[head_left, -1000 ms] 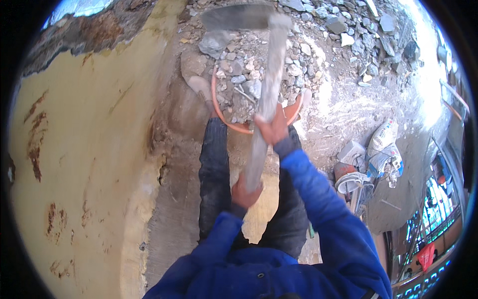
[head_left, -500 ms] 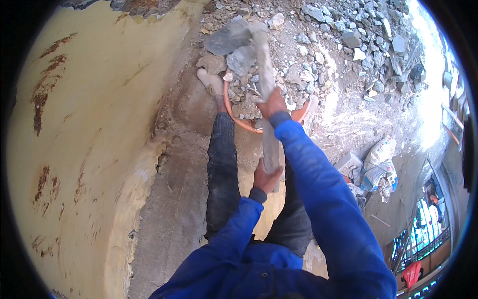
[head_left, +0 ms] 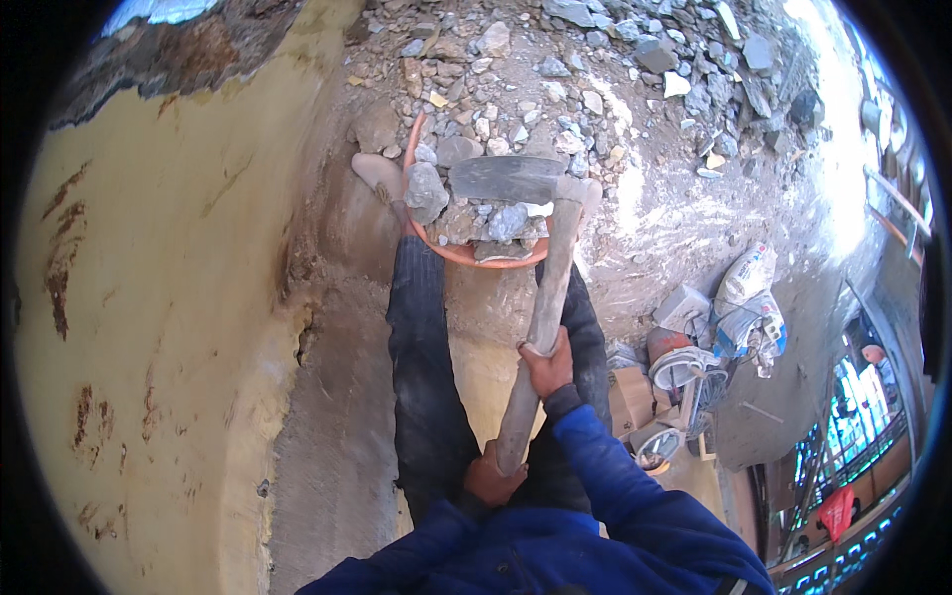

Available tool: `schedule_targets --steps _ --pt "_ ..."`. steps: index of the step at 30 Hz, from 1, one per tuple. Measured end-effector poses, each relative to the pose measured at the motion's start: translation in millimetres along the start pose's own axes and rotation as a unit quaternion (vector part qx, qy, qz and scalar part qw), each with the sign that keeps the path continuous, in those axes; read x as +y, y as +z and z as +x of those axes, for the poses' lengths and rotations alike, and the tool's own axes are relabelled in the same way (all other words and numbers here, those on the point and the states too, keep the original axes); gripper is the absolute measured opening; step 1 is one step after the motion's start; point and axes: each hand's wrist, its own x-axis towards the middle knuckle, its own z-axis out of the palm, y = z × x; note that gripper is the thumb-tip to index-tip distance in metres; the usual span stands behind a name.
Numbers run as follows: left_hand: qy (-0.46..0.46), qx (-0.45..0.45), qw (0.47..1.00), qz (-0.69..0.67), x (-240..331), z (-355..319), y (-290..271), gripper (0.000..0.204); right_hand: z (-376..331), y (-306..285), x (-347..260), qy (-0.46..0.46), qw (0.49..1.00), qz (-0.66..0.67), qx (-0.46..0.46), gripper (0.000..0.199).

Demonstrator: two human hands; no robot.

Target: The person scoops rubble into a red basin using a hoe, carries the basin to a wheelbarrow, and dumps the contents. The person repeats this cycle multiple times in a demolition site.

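Left hand (head_left: 494,477) and right hand (head_left: 551,368) gripping a hoe (head_left: 556,273), its dark blade (head_left: 508,179) over stones (head_left: 507,222) in an orange basin (head_left: 451,252), grey rubble (head_left: 729,89) beyond

Daylight, strongest at the right, bleaches a strip of dusty grey ground (head_left: 845,203) (nearly pure white); shadows look soft, and the yellow, brown-stained wall (head_left: 178,297) bows toward the black rim.

My count, by clock face: hoe (head_left: 550,290), one, 1 to 6 o'clock; left hand (head_left: 494,478), one, 6; right hand (head_left: 550,365), one, 4 to 5; orange basin (head_left: 511,264), one, 12; red bag (head_left: 838,513), one, 4; stones (head_left: 656,56), uncountably many, 11 to 2.
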Motion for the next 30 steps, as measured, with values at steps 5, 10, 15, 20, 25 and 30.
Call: schedule_targets --steps 5,10,15,20,25,30 --pt "0.038 0.013 0.997 0.068 58.5 46.6 -8.3 0.061 72.8 -37.9 18.8 -0.046 0.990 0.121 0.060 0.042" --pt "0.237 0.090 0.963 0.088 160.8 96.8 -65.7 0.062 167.0 -85.4 -46.1 0.053 0.955 0.276 0.096 0.031" --pt "0.332 0.163 0.901 -0.225 216.2 79.7 -107.7 0.041 230.5 -149.2 -97.1 0.020 0.848 0.526 -0.062 0.030" --pt "0.285 0.109 0.948 -0.092 180.1 92.5 -96.6 0.037 283.6 -205.2 -45.3 -0.249 0.936 0.245 -0.038 0.044" --pt "0.216 0.079 0.972 -0.043 136.3 118.4 -81.0 0.034 221.5 -198.5 -34.7 0.026 0.565 0.812 -0.144 0.063" --pt "0.193 0.092 0.972 -0.099 97.1 186.1 -87.1 0.031 219.4 -188.7 8.0 -0.073 0.582 0.783 -0.206 0.065"
